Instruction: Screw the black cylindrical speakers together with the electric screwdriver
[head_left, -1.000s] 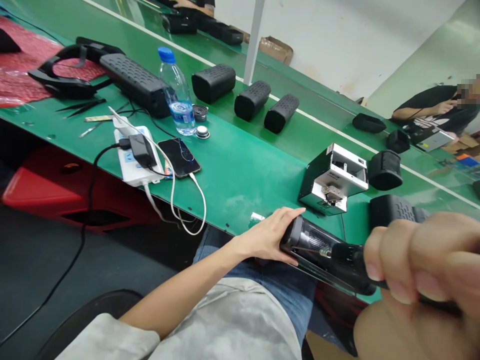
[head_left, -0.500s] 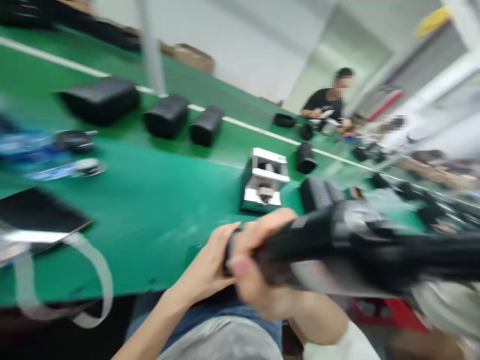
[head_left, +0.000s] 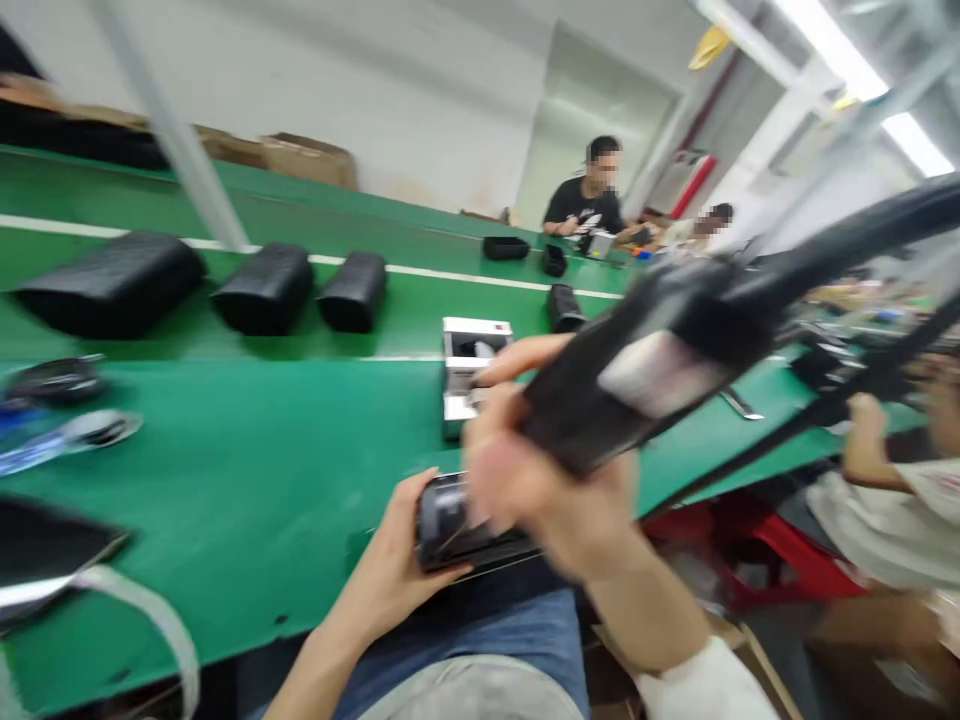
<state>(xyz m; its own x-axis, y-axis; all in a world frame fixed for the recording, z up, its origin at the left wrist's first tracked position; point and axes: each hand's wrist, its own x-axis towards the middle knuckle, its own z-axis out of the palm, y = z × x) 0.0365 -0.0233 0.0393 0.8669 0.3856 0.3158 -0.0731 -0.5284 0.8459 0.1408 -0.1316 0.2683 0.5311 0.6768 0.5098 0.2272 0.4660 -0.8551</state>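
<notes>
My left hand (head_left: 401,545) is closed round one end of a black rounded casing (head_left: 442,520), held low at the bench's front edge over my lap. Its glossy end shows; the rest is partly hidden behind my right hand. My right hand (head_left: 525,480), blurred by motion, grips a black electric screwdriver (head_left: 637,370) slanting up to the right, with a thick black cable (head_left: 855,240) at its upper end. Its tip is hidden by the fingers. Just beyond my right hand stands a small silver-and-black screw feeder (head_left: 457,400), partly covered by the fingers.
Several black casings (head_left: 262,290) stand along the white line of the green bench (head_left: 262,430). Left lie a black flat item (head_left: 52,550), a pale strap (head_left: 150,610) and a blue-and-clear item (head_left: 45,445). A co-worker (head_left: 585,205) sits across; another person's arm (head_left: 870,440) is at right.
The view has turned, so the bench things sit further left. The screwdriver has swung from nearly level to slanting upward, and more of the casing in my left hand shows.
</notes>
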